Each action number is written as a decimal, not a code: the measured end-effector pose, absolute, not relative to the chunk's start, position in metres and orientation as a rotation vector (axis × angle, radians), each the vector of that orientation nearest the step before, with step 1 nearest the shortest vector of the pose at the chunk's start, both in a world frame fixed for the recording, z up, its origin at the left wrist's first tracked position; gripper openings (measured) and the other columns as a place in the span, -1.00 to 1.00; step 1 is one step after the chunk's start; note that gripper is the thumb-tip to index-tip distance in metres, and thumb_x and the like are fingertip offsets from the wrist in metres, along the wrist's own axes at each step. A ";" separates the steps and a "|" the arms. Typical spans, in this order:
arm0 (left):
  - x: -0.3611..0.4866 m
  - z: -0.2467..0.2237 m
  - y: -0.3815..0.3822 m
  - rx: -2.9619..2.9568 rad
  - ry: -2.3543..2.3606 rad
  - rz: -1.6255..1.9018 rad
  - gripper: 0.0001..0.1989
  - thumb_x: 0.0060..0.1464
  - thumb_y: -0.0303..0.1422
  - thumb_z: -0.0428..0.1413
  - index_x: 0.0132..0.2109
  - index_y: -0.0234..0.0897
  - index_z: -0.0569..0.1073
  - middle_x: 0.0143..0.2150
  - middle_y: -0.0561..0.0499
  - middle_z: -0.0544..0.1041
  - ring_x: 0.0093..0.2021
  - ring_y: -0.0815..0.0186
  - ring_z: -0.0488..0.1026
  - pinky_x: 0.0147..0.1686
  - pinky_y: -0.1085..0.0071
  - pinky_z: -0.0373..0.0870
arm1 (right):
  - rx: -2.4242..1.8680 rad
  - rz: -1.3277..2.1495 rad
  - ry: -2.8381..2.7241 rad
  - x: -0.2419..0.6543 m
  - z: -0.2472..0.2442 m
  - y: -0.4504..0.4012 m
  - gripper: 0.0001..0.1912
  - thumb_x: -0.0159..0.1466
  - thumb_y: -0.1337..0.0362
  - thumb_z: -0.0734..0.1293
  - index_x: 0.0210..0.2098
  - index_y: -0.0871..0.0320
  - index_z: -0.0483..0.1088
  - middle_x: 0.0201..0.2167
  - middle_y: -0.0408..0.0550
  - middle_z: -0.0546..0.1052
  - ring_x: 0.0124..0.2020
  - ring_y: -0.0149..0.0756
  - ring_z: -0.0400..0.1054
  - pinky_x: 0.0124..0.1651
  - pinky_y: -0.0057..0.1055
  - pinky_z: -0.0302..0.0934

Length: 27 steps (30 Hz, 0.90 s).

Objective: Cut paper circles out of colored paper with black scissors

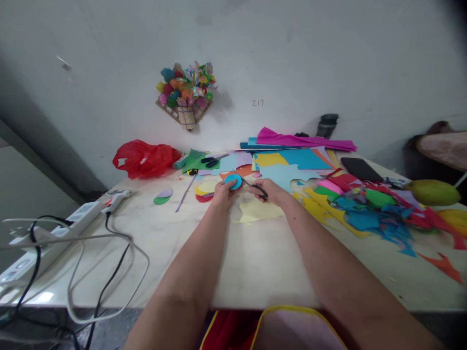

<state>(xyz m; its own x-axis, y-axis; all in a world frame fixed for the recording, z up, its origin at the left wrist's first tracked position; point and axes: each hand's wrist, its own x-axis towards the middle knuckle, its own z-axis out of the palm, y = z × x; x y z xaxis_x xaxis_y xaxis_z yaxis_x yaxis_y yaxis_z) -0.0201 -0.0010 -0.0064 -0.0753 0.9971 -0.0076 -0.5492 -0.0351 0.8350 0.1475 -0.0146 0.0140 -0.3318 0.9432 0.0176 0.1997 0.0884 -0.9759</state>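
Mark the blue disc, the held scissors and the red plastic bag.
Blue disc [238, 182], head view: uncovered part of its face.
Held scissors [261, 190], head view: black handle.
Red plastic bag [145, 158], head view: crumpled middle.

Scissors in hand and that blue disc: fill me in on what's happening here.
A person's left hand holds a blue paper disc over the table. The right hand has black-handled scissors, blades at the disc's edge; whether they are cutting, I can't tell. Yellow discs lie left of the hands, and coloured scraps are heaped at right.
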 end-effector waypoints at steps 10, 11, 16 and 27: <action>-0.020 -0.006 -0.001 0.724 0.808 1.500 -0.88 -0.15 -0.54 0.23 -0.35 -0.43 0.52 -0.40 -0.10 0.58 -0.26 0.14 0.60 -0.16 0.22 0.56 | -1.162 1.302 -1.649 0.147 0.013 -0.012 -0.68 0.06 0.23 0.46 -0.60 0.15 0.23 -0.79 -0.27 0.25 -0.79 -0.54 0.05 -0.74 -0.56 -0.07; -0.020 -0.006 -0.001 0.722 0.808 1.502 -0.88 -0.15 -0.54 0.23 -0.35 -0.43 0.52 -0.40 -0.10 0.58 -0.26 0.14 0.60 -0.15 0.21 0.56 | -1.162 1.307 -1.649 0.146 0.013 -0.012 -0.70 0.06 0.22 0.45 -0.59 0.16 0.25 -0.79 -0.27 0.25 -0.79 -0.54 0.06 -0.74 -0.56 -0.07; -0.020 -0.004 -0.003 0.715 0.799 1.507 -0.89 -0.14 -0.56 0.22 -0.35 -0.45 0.51 -0.40 -0.11 0.58 -0.27 0.14 0.60 -0.10 0.16 0.55 | -1.123 1.315 -1.646 0.146 0.016 -0.013 -0.70 0.04 0.24 0.46 -0.60 0.17 0.26 -0.80 -0.27 0.24 -0.78 -0.54 0.06 -0.75 -0.57 -0.06; -0.019 -0.004 -0.006 0.874 0.843 1.385 -0.81 -0.09 -0.38 0.33 -0.33 -0.41 0.53 -0.39 -0.16 0.61 -0.25 0.11 0.62 -0.28 0.33 0.58 | -1.657 0.561 -1.788 0.158 0.015 -0.002 -0.74 0.01 0.10 0.52 -0.58 0.12 0.45 -0.65 -0.06 0.46 -0.52 -0.25 0.40 -0.48 -0.41 0.20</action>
<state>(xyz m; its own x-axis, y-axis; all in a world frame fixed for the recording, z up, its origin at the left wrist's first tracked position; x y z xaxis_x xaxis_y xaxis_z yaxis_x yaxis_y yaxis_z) -0.0189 -0.0064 -0.0042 0.0176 0.9998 0.0114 -0.4493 -0.0022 0.8934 0.1576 -0.0017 0.0148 -0.0113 0.9872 0.1593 0.7193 0.1187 -0.6845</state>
